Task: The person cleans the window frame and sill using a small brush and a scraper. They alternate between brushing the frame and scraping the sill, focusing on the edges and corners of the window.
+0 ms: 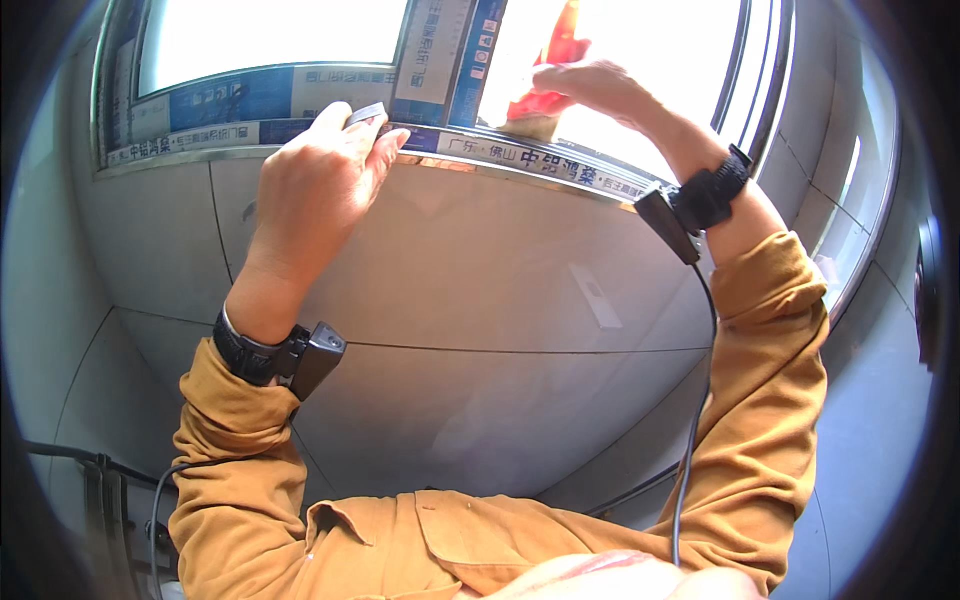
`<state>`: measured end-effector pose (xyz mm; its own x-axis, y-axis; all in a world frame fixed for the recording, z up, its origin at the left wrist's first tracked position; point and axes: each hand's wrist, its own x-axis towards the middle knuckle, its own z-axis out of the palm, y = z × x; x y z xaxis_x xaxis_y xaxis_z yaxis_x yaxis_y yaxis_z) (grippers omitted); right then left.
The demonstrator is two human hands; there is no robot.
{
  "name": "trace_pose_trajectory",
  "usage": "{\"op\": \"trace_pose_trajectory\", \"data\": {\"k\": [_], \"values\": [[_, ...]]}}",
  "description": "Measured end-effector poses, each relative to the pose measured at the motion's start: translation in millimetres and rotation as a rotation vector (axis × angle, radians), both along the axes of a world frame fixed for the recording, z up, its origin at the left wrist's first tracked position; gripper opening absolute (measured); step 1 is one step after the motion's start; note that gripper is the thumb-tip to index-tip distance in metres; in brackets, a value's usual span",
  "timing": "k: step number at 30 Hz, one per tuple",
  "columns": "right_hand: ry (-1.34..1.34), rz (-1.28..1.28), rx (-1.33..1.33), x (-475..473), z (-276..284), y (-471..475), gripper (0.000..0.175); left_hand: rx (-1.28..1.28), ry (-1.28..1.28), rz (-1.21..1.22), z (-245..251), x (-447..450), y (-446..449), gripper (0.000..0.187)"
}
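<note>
My left hand (319, 169) is raised at the lower rail of a window frame (315, 94). Its fingers pinch a small flat grey piece (366, 114), whose material I cannot tell. Further right, my right hand (592, 86) reaches into the bright window opening. Its thumb and fingers grip a red, light-filled object (559, 45); glare hides what kind it is. Below that object, a pale brownish patch (529, 127) sits at the sill track. Blue and white protective film (225, 97) bearing writing covers the frame.
Large pale wall tiles (465, 262) run below the window. A black cable (705, 315) hangs from the device on my right wrist (671, 221). Another device (319, 356) is strapped to my left wrist. A dark pipe or rail (67, 452) stands at lower left.
</note>
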<state>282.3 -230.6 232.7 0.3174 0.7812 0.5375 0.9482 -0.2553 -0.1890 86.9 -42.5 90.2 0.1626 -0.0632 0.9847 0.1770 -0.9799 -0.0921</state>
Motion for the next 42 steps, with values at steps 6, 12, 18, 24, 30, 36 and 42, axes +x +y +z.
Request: {"op": "trace_pose_trajectory", "data": {"k": [6, 12, 18, 24, 30, 36, 42], "values": [[-0.859, -0.426, -0.415, -0.2, 12.5, -25.9, 0.021, -0.016, 0.003, -0.006, -0.8, 1.0, 1.9, 0.031], [0.394, 0.193, 0.198, -20.8, 9.0, 6.8, 0.038, -0.041, 0.032, -0.02, -0.3, -2.3, 0.5, 0.033], [0.216, -0.129, -0.056, 31.2, 11.2, -8.0, 0.035, -0.053, 0.029, -0.068, 0.2, -1.8, 1.3, 0.033], [0.241, -0.39, 0.093, 81.1, 10.1, -122.9, 0.033, -0.051, 0.016, -0.08, -0.6, -0.6, 3.7, 0.032], [-0.034, -0.527, 0.091, 79.7, 41.4, -164.0, 0.035, -0.009, -0.066, -0.082, -1.1, 4.3, 2.2, 0.026], [-0.317, -0.329, 0.002, 32.2, 8.5, -106.7, 0.023, -0.012, -0.067, -0.073, -1.8, 7.2, 3.4, 0.026], [0.289, -0.252, 0.237, 39.3, -14.3, -123.4, 0.027, -0.032, -0.065, -0.038, -1.0, 7.4, 1.1, 0.028]]}}
